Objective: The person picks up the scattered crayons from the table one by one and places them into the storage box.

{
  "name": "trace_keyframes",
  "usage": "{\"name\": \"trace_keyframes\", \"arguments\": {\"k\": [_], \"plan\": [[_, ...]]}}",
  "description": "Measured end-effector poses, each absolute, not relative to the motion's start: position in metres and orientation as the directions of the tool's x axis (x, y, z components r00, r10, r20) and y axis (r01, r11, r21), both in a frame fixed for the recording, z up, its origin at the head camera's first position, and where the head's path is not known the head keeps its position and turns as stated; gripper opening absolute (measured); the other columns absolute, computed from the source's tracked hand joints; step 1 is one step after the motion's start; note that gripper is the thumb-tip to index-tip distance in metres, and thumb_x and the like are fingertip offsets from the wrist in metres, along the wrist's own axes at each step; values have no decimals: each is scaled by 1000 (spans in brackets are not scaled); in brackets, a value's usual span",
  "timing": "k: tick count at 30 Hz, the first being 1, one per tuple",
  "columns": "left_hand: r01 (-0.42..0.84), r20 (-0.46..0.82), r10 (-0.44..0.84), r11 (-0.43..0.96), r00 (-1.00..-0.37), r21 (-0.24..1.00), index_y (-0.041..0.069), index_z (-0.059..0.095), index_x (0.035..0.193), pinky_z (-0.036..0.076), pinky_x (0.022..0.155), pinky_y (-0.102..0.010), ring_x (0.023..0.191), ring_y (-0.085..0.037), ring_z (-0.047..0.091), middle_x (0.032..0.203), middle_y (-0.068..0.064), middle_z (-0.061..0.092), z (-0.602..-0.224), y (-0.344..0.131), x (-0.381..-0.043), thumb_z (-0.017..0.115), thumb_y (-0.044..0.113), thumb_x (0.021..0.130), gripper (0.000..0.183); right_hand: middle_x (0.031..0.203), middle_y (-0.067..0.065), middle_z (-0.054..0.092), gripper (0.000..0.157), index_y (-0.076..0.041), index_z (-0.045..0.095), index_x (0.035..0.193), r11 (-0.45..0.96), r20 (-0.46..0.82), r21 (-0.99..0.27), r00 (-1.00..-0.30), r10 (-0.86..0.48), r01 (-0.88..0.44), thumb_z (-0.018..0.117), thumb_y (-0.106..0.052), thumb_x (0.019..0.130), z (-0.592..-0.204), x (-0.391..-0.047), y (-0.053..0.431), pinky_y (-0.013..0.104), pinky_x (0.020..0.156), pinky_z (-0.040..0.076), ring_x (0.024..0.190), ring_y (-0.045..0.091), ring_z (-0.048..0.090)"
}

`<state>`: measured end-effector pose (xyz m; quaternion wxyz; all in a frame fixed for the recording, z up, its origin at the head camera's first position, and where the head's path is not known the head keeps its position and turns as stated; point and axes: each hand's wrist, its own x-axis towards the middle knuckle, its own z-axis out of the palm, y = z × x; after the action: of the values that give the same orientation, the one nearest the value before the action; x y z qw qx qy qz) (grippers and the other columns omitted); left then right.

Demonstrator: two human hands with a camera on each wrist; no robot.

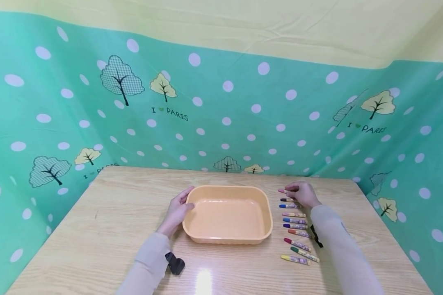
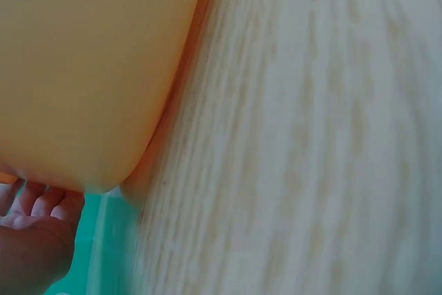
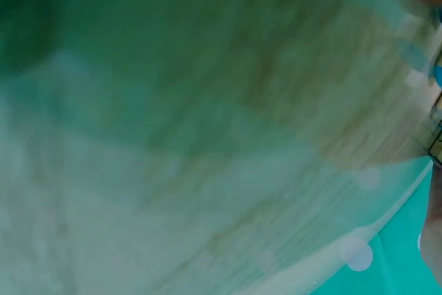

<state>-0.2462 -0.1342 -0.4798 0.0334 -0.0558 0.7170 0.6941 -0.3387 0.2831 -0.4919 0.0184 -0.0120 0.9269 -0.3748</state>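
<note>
A peach plastic tray (image 1: 227,241), rectangular with rounded corners, sits mid-table with nothing in it. My left hand (image 1: 178,211) grips its left side, thumb over the rim and fingers along the outer wall; those fingers show against the tray wall (image 2: 83,81) in the left wrist view. At the far end of a column of paper-wrapped crayons, my right hand (image 1: 303,194) pinches a pink crayon (image 1: 282,191), mostly covered by the fingers. Just below it lie a black crayon (image 1: 287,200) and a blue crayon (image 1: 288,206). The right wrist view is blurred and shows the hand only at its edge.
More crayons continue toward the front, including a purple crayon (image 1: 294,226), a green crayon (image 1: 304,254) and a yellow crayon (image 1: 295,259). The wooden table (image 1: 96,229) ends at a green dotted curtain (image 1: 221,135) behind and at both sides. Black straps hang at both wrists.
</note>
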Motion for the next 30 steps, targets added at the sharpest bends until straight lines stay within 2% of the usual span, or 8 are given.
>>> {"name": "trace_keyframes", "arguments": {"k": [3,9,14,20,23,30], "plan": [[-122,-121,-32,30,-992,992,6,37,139,39,103,-41,129,-32,38,142,-20,37,-480,-133,-245,48,-11,78,64,102,18,66,22,0,67,104,725,-11,-688,-999,-38,-20,64,-6,83,-491,-336,283,26,64,55,82,19,63],[-127,-126,-36,39,-991,991,5,37,139,39,104,-41,129,-32,38,142,-19,38,-482,-132,-244,49,-11,78,64,98,18,67,25,3,65,107,657,-50,-754,-999,-18,26,63,-4,83,-491,-330,281,25,60,55,73,13,63],[-136,-134,-47,48,-990,989,6,38,139,39,104,-41,129,-33,39,142,-19,38,-484,-131,-242,49,-11,78,64,98,16,67,27,1,64,108,630,-89,-774,-996,-21,56,64,-6,83,-488,-324,281,25,62,55,77,15,63],[-143,-141,-40,61,-989,988,6,37,139,37,105,-40,130,-32,37,143,-19,37,-485,-132,-242,49,-11,78,65,110,19,64,32,-1,63,112,710,-43,-704,-996,-73,-22,64,-15,84,-477,-315,281,39,85,53,100,30,61],[-148,-145,-45,70,-988,986,6,37,139,36,106,-40,131,-31,36,144,-18,36,-483,-134,-241,49,-11,78,65,114,19,62,34,-2,62,114,716,-24,-696,-996,-91,-49,64,-18,84,-469,-313,279,43,91,50,106,32,58],[-140,-137,-40,71,-990,988,7,37,139,34,108,-39,132,-30,35,145,-16,34,-479,-133,-246,49,-9,79,64,109,17,66,31,-3,64,111,677,73,-726,-992,-100,-121,64,-18,84,-447,-304,264,39,81,56,95,28,64]]}}
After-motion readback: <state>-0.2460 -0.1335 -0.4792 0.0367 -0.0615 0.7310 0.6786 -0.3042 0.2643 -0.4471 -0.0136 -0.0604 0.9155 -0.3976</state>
